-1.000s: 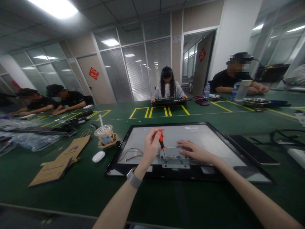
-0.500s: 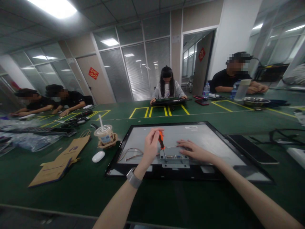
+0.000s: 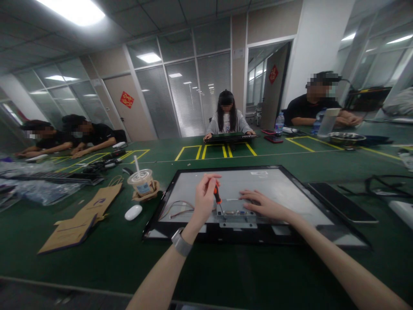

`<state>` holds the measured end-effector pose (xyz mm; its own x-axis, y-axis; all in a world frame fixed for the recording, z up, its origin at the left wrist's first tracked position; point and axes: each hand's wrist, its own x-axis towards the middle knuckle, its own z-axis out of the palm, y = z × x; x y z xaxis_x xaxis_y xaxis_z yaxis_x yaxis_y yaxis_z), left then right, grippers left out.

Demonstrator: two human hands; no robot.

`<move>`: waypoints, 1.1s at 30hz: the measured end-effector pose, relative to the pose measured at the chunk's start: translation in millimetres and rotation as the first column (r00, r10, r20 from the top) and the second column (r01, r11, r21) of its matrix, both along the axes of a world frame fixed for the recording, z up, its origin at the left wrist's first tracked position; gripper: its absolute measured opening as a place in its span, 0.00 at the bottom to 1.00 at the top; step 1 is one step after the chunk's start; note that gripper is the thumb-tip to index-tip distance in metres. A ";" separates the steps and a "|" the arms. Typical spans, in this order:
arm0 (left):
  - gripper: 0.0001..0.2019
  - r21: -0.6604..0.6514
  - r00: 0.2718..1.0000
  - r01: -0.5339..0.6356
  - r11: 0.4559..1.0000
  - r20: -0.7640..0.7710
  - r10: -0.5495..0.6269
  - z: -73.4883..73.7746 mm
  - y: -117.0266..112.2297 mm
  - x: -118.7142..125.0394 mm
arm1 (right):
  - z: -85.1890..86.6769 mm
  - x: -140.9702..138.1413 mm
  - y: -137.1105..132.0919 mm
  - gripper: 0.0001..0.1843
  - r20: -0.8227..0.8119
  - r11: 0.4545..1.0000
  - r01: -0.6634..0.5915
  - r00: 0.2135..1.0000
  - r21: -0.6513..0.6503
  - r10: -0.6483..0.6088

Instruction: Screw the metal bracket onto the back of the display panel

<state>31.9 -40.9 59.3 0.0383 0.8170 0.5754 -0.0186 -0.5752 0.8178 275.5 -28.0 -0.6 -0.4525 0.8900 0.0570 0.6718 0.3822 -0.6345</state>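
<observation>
An orange and black screwdriver (image 3: 217, 195) is in my left hand (image 3: 205, 193), whose fingers are closed round the handle. Its shaft slants down to the left end of a metal bracket with ports (image 3: 238, 218). That bracket sits near the front edge of a flat display panel (image 3: 206, 174), which has a black frame and a grey back. My right hand (image 3: 263, 204) lies with fingers stretched over the panel and bracket, holding nothing. Thin cables (image 3: 180, 209) rest on the panel left of my left hand.
Left of the panel are a drink cup (image 3: 142, 184) in a holder, a white mouse (image 3: 133, 212) and a brown paper bag (image 3: 87, 215). A dark flat slab (image 3: 340, 201) lies at its right. Across the green table, a person (image 3: 227, 116) holds another panel.
The screwdriver handle sits slightly lower and is turned, showing less orange. My left fingers have shifted slightly on it. My right hand has stayed in place.
</observation>
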 end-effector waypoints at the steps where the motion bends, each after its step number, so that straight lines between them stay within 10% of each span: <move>1: 0.12 -0.014 1.000 0.004 1.000 0.016 -0.003 -0.7 0.4 0.0 | -0.5 0.0 0.2 0.35 -0.001 1.000 0.001 1.000 0.002 -0.001; 13: 0.14 -0.008 0.992 0.124 0.992 0.009 -0.124 -1.6 -5.1 3.8 | -1.4 -0.2 0.8 0.35 -0.004 1.000 0.008 1.000 0.002 -0.008; 21: 0.06 0.116 0.996 -0.064 0.991 -0.055 0.071 -1.5 -3.4 3.4 | -2.5 0.0 1.2 0.36 -0.009 1.000 0.005 1.000 -0.003 -0.005; 33: 0.12 0.005 0.997 0.078 0.997 -0.020 -0.078 -6.7 -3.2 5.9 | 1.3 -1.0 -1.2 0.37 -0.003 1.000 0.008 1.000 -0.010 -0.008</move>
